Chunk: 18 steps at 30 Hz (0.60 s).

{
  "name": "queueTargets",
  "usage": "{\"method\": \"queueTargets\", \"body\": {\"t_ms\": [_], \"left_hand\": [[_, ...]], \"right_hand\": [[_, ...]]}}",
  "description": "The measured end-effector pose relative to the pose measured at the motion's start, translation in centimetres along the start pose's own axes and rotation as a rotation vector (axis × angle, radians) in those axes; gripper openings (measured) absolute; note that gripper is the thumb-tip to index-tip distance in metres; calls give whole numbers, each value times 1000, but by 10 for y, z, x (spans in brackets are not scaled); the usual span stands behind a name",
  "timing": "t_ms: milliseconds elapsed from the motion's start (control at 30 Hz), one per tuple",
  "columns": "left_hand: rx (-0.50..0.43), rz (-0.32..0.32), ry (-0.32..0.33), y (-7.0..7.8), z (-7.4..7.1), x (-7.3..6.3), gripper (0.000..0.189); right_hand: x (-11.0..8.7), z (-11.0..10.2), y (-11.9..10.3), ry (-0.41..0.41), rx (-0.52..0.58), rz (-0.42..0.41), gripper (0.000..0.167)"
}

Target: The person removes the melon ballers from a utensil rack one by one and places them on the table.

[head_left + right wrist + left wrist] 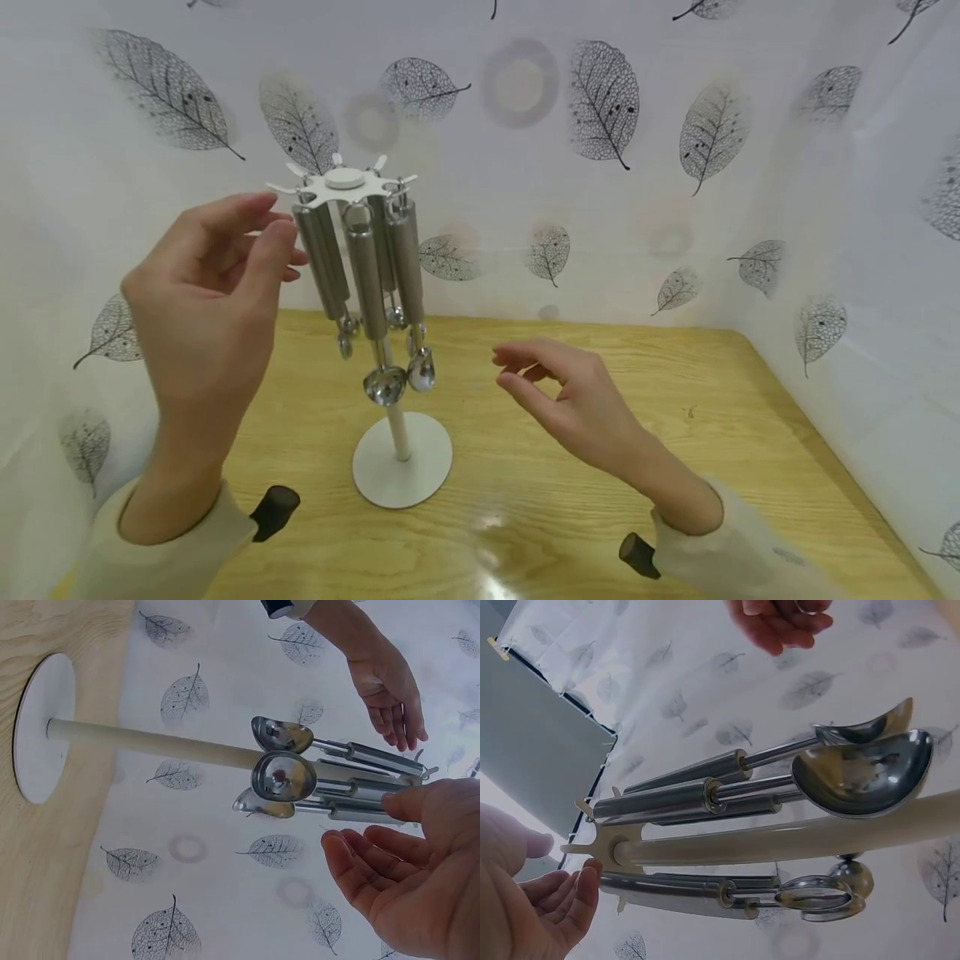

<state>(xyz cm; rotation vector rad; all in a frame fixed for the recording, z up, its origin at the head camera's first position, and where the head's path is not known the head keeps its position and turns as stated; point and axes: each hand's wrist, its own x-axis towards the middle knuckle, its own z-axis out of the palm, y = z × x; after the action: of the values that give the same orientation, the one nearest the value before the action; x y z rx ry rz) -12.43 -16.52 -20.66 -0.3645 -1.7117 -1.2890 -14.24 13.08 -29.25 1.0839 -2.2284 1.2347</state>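
A wooden table (720, 392) is carrying the white stand (431, 467), which is standing upright. The left hand (210, 321) is hovering beside its top, fingers loosely curved, seemingly gripping nothing; contact is unclear. The right hand (588, 408) is hovering apart from it, half-open and holding nothing. Steel utensils (367, 283) are hanging around the stand; their hanging is looking finished, though whether more are remaining, I cannot tell.

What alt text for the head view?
Silver metal scoops with cylindrical handles hang from a white, round-based stand on a yellowish wooden table. A person's bare left hand is raised beside the handles; their bare right hand hovers apart, right of the stand. Leaf-printed white cloth hangs behind.
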Motion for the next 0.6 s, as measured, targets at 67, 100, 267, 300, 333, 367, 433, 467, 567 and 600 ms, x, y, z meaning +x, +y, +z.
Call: {"method": "queueTargets", "body": {"t_ms": [67,100,267,300,333,367,433,467,567,600], "left_hand": [[17,15,-13,2,1,2,25],[26,21,-17,3,2,3,26],[49,28,-16,6,6,6,26],[46,18,-11,7,7,6,25],[53,24,-16,7,8,7,25],[48,15,-13,8,9,7,24],[51,13,-12,8,10,9,24],[43,1,-7,8,11,9,22],[26,-25,0,9,14,11,19],[22,-26,0,9,15,12,18]], "right_hand": [[5,4,-5,5,28,7,27],[7,6,-7,7,41,9,26],[17,16,-16,12,91,-12,25],[19,18,-17,14,98,-18,25],[21,20,-18,16,106,-24,25],[23,21,-19,19,111,-29,25],[26,24,-20,26,123,-33,25],[28,26,-21,28,130,-35,25],[32,30,-23,34,154,-45,24],[33,32,-24,34,167,-49,24]]}}
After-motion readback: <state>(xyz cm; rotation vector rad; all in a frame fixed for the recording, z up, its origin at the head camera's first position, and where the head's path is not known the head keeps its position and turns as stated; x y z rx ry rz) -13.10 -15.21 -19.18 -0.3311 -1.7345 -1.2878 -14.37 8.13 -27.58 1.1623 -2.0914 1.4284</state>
